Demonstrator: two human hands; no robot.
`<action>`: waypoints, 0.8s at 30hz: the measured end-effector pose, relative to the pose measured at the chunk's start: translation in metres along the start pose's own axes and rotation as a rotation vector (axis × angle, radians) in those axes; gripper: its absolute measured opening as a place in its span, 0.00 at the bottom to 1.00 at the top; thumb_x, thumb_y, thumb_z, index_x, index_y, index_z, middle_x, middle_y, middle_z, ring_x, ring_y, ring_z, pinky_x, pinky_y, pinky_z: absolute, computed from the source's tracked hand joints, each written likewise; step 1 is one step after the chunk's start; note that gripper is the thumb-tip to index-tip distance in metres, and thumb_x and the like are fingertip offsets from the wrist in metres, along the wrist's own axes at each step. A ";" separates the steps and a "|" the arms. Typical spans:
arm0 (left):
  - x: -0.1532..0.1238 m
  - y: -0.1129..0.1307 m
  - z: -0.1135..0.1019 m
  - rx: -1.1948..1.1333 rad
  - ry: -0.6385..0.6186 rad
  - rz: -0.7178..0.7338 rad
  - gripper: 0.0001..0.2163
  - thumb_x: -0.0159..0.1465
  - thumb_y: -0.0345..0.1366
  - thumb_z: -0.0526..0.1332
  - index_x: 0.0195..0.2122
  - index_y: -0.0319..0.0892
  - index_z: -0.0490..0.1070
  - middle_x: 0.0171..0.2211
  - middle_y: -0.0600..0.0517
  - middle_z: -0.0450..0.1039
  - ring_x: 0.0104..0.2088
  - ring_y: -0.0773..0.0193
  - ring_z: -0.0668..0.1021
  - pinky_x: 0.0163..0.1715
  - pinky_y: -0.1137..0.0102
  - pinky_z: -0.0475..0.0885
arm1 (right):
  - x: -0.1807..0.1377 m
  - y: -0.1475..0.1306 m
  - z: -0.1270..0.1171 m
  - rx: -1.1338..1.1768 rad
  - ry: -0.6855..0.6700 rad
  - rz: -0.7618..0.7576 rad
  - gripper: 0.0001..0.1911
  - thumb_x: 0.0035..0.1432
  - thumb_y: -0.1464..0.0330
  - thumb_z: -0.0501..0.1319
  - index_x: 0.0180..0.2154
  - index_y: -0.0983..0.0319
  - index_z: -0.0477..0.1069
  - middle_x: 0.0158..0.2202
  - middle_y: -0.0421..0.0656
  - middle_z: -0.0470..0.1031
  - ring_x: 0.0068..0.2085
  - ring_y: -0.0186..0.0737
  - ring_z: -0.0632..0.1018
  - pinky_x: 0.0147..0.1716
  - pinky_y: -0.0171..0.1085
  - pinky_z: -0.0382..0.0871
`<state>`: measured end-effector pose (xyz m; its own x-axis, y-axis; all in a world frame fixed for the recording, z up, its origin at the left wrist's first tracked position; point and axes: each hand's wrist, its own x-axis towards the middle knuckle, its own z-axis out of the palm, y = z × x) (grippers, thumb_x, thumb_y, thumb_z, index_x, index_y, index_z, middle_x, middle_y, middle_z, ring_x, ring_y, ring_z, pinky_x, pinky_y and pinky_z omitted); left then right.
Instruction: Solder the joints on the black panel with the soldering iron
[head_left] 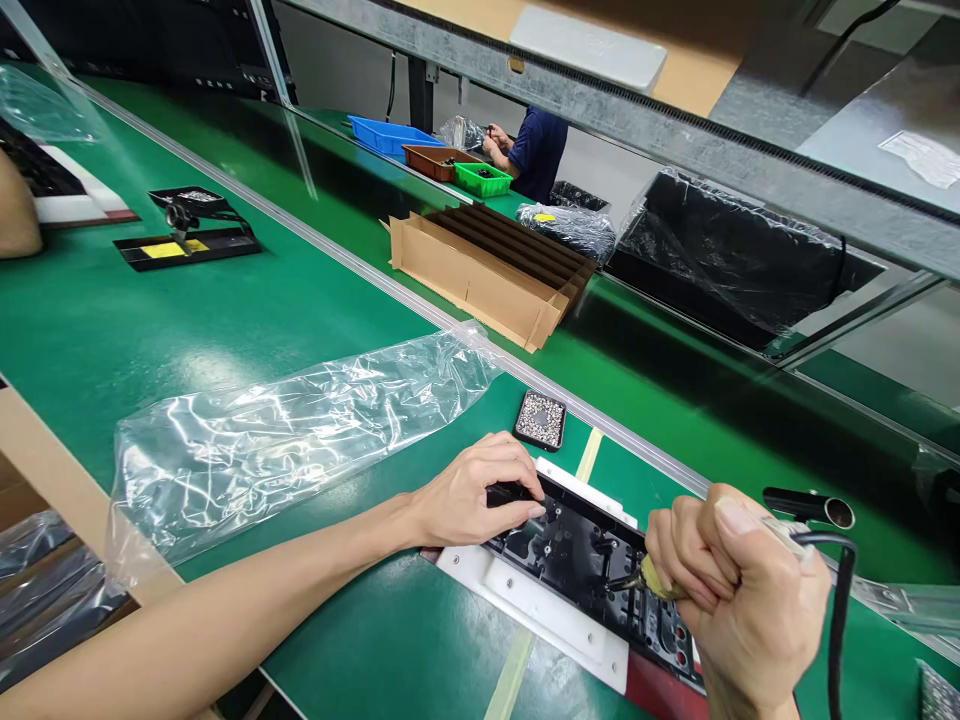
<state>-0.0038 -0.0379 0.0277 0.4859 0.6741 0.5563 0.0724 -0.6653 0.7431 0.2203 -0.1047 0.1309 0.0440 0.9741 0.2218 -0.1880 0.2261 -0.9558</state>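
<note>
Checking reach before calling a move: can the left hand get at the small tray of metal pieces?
Probably yes: the tray lies just beyond the left hand, with nothing visible blocking the way, though that hand is at the black panel.

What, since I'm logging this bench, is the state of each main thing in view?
Left grip: curled, at the black panel.
Right grip: closed around the corded tool.
Corded tool: held, tip at the panel; running or not, cannot tell.
Black panel: set in the white fixture.
Small tray: open, holding metal bits.
Plastic bag: lying flat, wrinkled.
Cardboard box: open, divided inside.
Green bin: open.
</note>
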 end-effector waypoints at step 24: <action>0.000 -0.001 0.000 -0.033 -0.008 0.022 0.02 0.70 0.34 0.68 0.40 0.42 0.78 0.38 0.51 0.81 0.44 0.59 0.79 0.51 0.59 0.68 | -0.012 -0.024 -0.027 0.001 -0.400 0.073 0.22 0.71 0.59 0.57 0.25 0.59 0.57 0.18 0.36 0.54 0.20 0.34 0.59 0.22 0.37 0.58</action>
<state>-0.0039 -0.0374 0.0275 0.4943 0.6566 0.5696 0.0330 -0.6690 0.7425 0.2504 -0.1215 0.1464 -0.3547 0.9108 0.2111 -0.1775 0.1561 -0.9717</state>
